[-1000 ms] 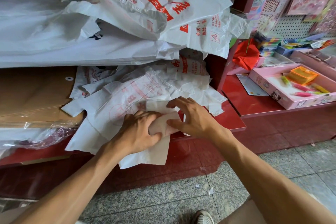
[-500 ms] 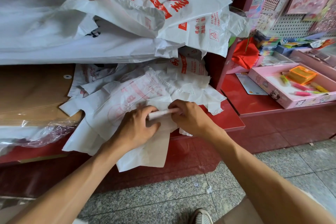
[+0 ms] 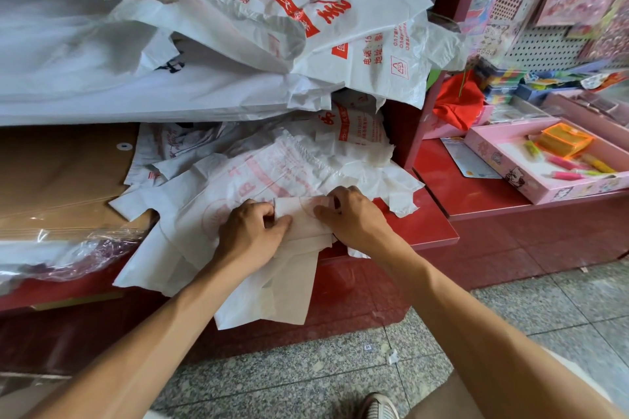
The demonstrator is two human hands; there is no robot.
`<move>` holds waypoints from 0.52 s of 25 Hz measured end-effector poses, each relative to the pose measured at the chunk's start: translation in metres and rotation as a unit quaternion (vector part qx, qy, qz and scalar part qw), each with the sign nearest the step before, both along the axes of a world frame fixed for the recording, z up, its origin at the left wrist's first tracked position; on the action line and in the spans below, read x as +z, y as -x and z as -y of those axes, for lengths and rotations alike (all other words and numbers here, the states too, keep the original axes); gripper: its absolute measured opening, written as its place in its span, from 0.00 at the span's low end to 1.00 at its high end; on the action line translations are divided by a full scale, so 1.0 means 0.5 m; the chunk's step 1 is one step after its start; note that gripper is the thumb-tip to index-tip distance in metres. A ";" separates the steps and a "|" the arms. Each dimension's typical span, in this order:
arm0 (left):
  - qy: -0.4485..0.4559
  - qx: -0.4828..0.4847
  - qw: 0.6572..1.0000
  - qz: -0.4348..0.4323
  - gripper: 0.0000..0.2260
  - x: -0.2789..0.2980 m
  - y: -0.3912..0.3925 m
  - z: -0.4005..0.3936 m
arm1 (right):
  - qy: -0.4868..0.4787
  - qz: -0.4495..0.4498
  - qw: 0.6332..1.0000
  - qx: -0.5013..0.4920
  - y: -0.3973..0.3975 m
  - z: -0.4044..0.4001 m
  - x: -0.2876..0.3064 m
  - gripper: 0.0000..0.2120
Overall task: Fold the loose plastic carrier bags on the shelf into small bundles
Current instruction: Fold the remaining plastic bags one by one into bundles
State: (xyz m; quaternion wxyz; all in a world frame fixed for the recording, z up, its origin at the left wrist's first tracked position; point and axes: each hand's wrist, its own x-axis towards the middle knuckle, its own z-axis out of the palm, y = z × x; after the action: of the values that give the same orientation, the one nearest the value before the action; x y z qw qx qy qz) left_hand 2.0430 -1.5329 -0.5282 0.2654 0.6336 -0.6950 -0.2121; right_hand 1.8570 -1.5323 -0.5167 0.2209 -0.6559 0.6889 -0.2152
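Note:
A white carrier bag with faint red print, folded into a long strip (image 3: 299,269), lies over the front edge of the red shelf (image 3: 429,231). Its top end is folded back into a small flat flap between my hands. My left hand (image 3: 252,231) pinches the flap's left edge with thumb and fingers. My right hand (image 3: 354,218) pinches its right edge. The strip's lower end hangs below the shelf edge. Under it lies a pile of loose white bags (image 3: 272,167) with red print.
More white bags with red lettering (image 3: 306,10) spill from the shelf above. Brown envelopes in clear wrap (image 3: 58,187) lie at the left. At the right a pink tray (image 3: 544,160) holds coloured pens. The floor is grey granite tile (image 3: 340,367).
The strip's top end, rolled between my hands half a second ago, now lies folded flat on the pile. Both hands have shifted slightly up and back onto the shelf.

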 end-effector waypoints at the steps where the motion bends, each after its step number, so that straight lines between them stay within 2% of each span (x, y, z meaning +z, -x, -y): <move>1: -0.001 0.008 1.000 -0.002 0.18 0.003 0.000 -0.001 | 0.005 0.013 1.000 -0.001 0.000 0.000 0.002 0.14; 4: -0.011 0.033 0.997 -0.065 0.21 0.009 0.003 -0.003 | 0.005 0.100 0.995 0.008 -0.001 -0.007 0.012 0.10; 6: -0.029 0.054 0.985 -0.159 0.14 0.023 0.010 -0.006 | 0.012 0.230 0.973 -0.003 -0.005 -0.012 0.032 0.09; 7: -0.039 0.064 0.969 -0.235 0.07 0.032 0.012 -0.007 | 0.021 0.318 0.948 -0.009 -0.006 -0.015 0.046 0.09; 8: -0.067 0.068 0.941 -0.325 0.04 0.043 0.014 -0.008 | 0.028 0.400 0.916 -0.013 -0.006 -0.017 0.059 0.09; 10: -0.136 0.047 0.868 -0.476 0.16 0.061 0.010 -0.006 | 0.024 0.488 0.872 -0.016 -0.007 -0.020 0.076 0.11; 11: -0.143 0.030 0.849 -0.509 0.16 0.067 0.004 -0.004 | 0.010 0.508 0.861 -0.015 -0.010 -0.022 0.081 0.14; 13: -0.107 0.023 0.854 -0.509 0.07 0.079 -0.011 -0.008 | -0.016 0.508 0.861 -0.004 -0.022 -0.024 0.085 0.16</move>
State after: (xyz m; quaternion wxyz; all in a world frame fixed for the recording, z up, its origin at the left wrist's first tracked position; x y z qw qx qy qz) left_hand 2.0486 -1.5288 -0.4886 0.5177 0.4769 -0.4210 -0.5721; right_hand 1.8683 -1.5205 -0.4742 0.5500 -0.4489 0.4874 -0.5083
